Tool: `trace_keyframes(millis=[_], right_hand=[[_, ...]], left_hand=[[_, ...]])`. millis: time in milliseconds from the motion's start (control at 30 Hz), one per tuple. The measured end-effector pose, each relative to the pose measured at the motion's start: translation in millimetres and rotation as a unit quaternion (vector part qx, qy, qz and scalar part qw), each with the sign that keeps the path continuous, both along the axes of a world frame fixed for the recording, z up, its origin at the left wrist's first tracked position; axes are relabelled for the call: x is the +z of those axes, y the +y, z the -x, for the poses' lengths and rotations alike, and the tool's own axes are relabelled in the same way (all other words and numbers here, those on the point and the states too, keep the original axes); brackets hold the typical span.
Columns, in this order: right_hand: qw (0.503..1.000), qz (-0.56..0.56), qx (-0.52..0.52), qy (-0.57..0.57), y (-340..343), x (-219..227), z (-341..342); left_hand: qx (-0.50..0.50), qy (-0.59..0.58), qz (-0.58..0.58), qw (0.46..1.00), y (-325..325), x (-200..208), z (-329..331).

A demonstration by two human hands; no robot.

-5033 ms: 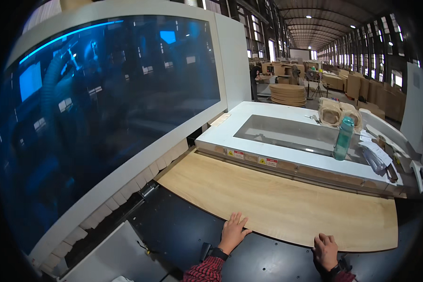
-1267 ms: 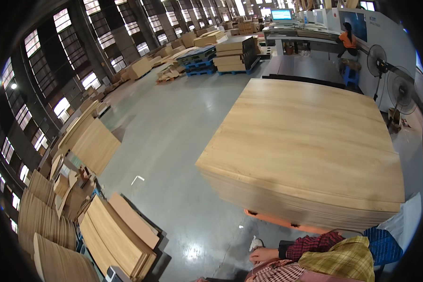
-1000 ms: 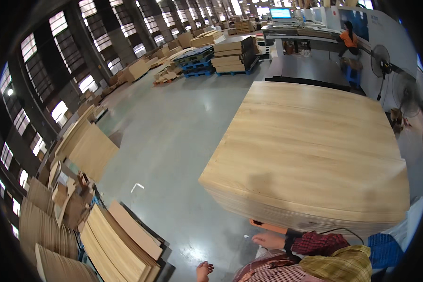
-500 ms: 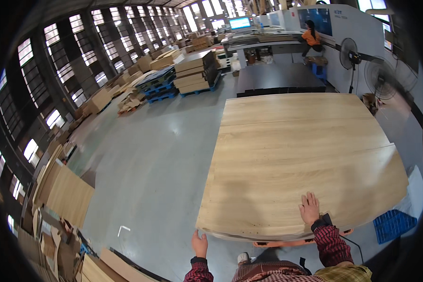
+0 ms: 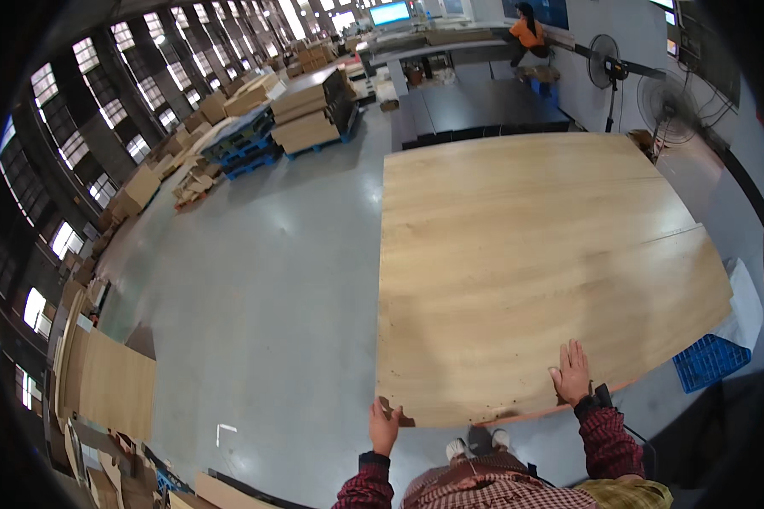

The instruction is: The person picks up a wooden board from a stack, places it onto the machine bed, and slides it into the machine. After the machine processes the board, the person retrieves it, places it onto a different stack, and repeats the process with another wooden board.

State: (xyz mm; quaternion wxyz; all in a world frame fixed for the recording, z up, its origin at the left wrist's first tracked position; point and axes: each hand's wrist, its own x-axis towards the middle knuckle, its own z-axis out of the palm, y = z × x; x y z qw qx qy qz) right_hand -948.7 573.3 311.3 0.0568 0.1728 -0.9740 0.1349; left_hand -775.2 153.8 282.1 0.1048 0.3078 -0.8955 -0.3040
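A large stack of light wood-grain panels (image 5: 518,263) lies in front of me, with small dark specks along its near edge. My left hand (image 5: 384,427) is at the near left corner of the top panel, thumb and fingers apart, the fingertips at the edge. Whether they press on the panel or only rest beside it is hard to see. Farther right, my right hand (image 5: 572,374) lies flat on the top panel near its front edge, fingers stretched out.
Beyond the panels stands a stack of dark boards (image 5: 484,106). A standing fan (image 5: 605,64) and a person in orange (image 5: 529,36) are at the far right. A blue plastic crate (image 5: 711,363) sits at the right, and wooden boards (image 5: 115,382) lean at the left.
The view has tilted down and turned slightly right. My left hand has come up onto the panel's corner. My right hand stays flat on the wood, with its fingers closer together.
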Motion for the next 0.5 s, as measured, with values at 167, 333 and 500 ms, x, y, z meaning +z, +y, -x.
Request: trace_keyframes(millis=[167,333,500], right_hand=[[1.000,0.001,0.004,-0.016,-14.8,8.5,-11.4],[0.999,-0.030,0.000,-0.023,-20.1,11.0,-19.9],[0.999,-0.038,-0.003,-0.016,-20.9,9.5,-16.3]], left_hand=[[-0.045,0.033,-0.059,0.997,-13.6,0.7,-10.5],[0.016,0.050,-0.196,0.979,-3.3,5.4,-16.2],[0.045,0.054,-0.156,0.985,-1.7,-8.2,-12.2]])
